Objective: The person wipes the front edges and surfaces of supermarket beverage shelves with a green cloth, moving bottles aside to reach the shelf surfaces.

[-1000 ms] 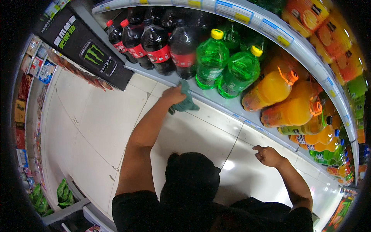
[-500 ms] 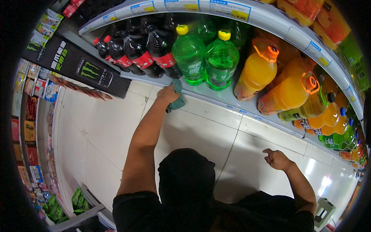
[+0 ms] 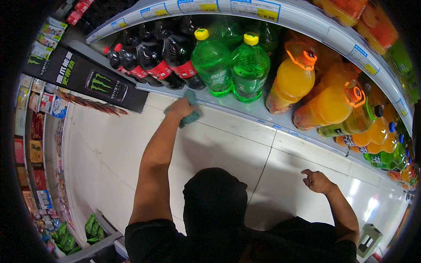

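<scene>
My left hand (image 3: 181, 108) is closed on a green cloth (image 3: 192, 115), pressed along the front edge of the bottom shelf (image 3: 239, 107). Just above it stand dark cola bottles (image 3: 175, 57) with red labels and two green soda bottles (image 3: 250, 68) with yellow caps. Away to the right, my right hand (image 3: 317, 180) hovers over the floor tiles with nothing in it, its fingers loosely bent and apart.
Large orange juice bottles (image 3: 291, 79) and several more drinks fill the shelf rightward. A black display box (image 3: 87, 79) juts out at left. A curved upper shelf edge (image 3: 307, 22) overhangs the bottles. Green bags (image 3: 93, 228) sit at lower left, a grey-green plastic object (image 3: 369, 241) at lower right.
My left hand has slid a little to the left with the cloth along the shelf edge. The right hand stays nearly where it was.
</scene>
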The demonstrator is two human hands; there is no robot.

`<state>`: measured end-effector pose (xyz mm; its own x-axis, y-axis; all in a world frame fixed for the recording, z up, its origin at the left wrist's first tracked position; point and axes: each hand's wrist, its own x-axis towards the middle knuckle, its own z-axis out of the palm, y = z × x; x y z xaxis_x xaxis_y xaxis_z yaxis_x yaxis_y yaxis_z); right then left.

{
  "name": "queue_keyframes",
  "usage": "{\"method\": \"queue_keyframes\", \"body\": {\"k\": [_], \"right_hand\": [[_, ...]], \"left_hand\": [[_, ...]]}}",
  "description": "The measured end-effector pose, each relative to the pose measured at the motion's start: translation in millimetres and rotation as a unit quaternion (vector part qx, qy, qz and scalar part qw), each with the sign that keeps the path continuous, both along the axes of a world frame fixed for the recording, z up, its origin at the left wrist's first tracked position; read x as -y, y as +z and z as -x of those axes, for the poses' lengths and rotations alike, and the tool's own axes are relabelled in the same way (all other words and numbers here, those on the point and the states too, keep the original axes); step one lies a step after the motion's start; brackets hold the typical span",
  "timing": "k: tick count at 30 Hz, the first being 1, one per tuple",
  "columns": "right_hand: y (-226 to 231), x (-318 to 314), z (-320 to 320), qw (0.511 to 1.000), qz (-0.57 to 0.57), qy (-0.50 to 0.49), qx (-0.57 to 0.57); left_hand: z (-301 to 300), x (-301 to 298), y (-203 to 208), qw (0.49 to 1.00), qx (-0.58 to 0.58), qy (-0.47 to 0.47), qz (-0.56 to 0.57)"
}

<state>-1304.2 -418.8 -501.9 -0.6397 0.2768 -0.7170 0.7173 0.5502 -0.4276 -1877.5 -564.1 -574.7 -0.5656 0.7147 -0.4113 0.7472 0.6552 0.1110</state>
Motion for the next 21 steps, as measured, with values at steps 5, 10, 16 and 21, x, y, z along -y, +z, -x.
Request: {"method": "queue_keyframes", "body": {"k": [5, 10, 16, 21], "right_hand": [[-13.9, 3.7, 14.8, 0.998, 0.003, 0.058, -0.022], [-13.5, -0.3, 17.7, 0.999, 0.01, 0.04, -0.025], [-18.7, 7.0, 23.9, 0.998, 0.027, 0.062, -0.021], [-17.4, 7.8, 26.3, 0.998, 0.027, 0.058, 0.021]], "left_hand": [[6.1, -0.6, -11.8, 0.999, 0.032, -0.04, 0.005], [-2.3, -7.0, -1.3, 1.0, -0.009, -0.013, 0.006], [-7.1, -14.6, 14.8, 1.0, 0.002, -0.014, 0.015], [-33.2, -29.6, 23.9, 0.98, 0.033, -0.148, 0.126]]}}
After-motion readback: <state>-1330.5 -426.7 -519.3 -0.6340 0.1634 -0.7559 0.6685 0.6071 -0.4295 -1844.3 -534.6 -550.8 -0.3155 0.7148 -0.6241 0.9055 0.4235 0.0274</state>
